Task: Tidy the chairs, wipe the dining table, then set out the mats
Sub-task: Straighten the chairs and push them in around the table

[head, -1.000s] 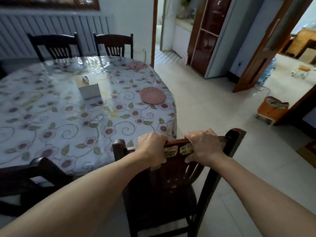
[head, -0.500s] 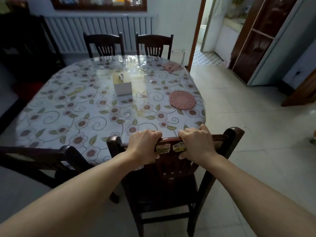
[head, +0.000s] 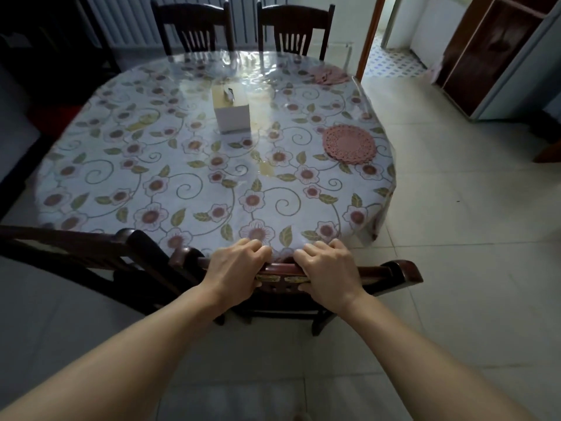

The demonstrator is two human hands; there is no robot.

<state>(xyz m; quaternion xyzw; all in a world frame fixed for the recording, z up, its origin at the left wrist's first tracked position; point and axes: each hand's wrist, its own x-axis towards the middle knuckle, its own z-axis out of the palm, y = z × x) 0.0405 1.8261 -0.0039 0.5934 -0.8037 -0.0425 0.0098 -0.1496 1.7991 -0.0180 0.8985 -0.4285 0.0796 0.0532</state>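
A dark wooden chair (head: 391, 270) stands at the near edge of the oval dining table (head: 188, 183), its seat pushed under the flowered, plastic-covered cloth. My left hand (head: 235, 270) and my right hand (head: 329, 268) both grip the chair's top rail, fingers curled over it. A round pink crocheted mat (head: 349, 144) lies on the table's right side. A second pink mat (head: 329, 75), crumpled, lies at the far right edge.
A white tissue box (head: 232, 112) stands mid-table. Another dark chair (head: 91, 253) sits at the near left, angled. Two chairs (head: 194, 28) (head: 296, 28) are tucked in at the far side before a radiator. Pale tiled floor runs right toward a doorway (head: 394, 59) and a brown cabinet (head: 485, 53).
The chair I hold has slid forward under the table, so its back now meets the table edge. My view has swung left and down over the table.
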